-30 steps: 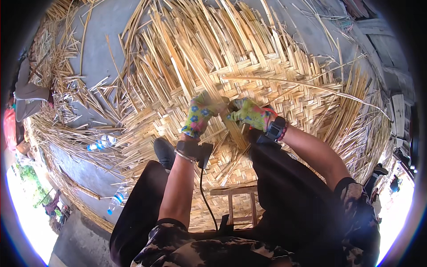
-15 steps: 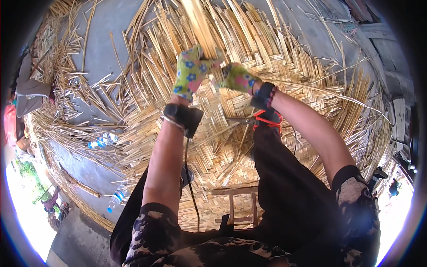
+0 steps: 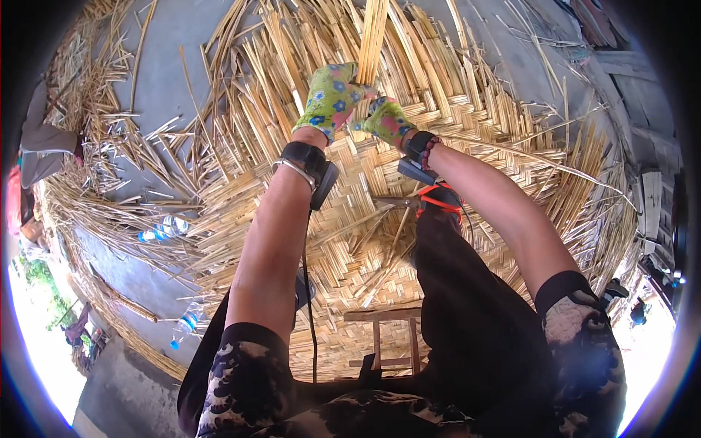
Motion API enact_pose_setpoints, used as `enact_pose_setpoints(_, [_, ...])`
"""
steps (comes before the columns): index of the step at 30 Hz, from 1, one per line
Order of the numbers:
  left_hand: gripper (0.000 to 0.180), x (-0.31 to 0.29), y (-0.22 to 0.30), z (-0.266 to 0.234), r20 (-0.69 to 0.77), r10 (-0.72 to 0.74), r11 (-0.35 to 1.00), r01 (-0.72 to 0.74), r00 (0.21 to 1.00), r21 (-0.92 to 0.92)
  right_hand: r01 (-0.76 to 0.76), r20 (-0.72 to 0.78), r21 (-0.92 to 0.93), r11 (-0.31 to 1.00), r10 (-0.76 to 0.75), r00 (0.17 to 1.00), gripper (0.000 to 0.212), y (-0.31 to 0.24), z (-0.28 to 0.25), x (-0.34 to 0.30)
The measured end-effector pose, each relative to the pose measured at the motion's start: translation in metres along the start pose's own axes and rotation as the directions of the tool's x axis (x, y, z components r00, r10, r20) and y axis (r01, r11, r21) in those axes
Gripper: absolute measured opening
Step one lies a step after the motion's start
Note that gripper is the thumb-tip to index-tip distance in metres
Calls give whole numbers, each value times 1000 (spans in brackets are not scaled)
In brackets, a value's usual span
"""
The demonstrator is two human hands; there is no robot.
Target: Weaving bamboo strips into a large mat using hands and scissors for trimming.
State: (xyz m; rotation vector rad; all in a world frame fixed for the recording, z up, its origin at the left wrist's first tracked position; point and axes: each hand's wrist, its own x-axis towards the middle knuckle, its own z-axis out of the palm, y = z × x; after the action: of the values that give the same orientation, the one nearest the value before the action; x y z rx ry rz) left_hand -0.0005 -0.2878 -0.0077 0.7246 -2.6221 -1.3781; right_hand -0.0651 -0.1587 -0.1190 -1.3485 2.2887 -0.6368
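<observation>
Left hand [image 3: 331,98] grips flat straw strips [image 3: 373,40]; right hand [image 3: 385,121] beside, grip unclear. Mat [image 3: 354,208] woven near legs [image 3: 475,285]; far ends [image 3: 432,62] loose, unwoven.

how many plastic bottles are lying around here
2: the farther bottle is amid loose straw left of the woven mat; the nearer bottle is beside the person's left leg. More could be hidden under the straw.

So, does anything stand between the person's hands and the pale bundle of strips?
Nothing visible beyond the flowered gloves: the left hand grips the near end of the strip bundle, the right hand close by. The orange-handled scissors lie nearer the body, clear of both.
</observation>
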Motion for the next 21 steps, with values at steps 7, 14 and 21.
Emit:
enact_pose_setpoints(7, [36, 5, -37, -4, -1, -51, 988, 51, 999, 142, 163, 377, -295, 942, -42, 925, 46, -10, -12, 3])
enact_pose_setpoints(14, [28, 17, -87, 14, 41, -301, 953, 302, 953, -24, 130, -312, 700, 702, 138, 940, 17, -7, -89, -54])
enact_pose_setpoints(21, [42, 19, -105, 40, 139, -498, 806, 516, 856, -290, -132, -276, 561, 818, 335, 901, 22, 23, -149, -122])
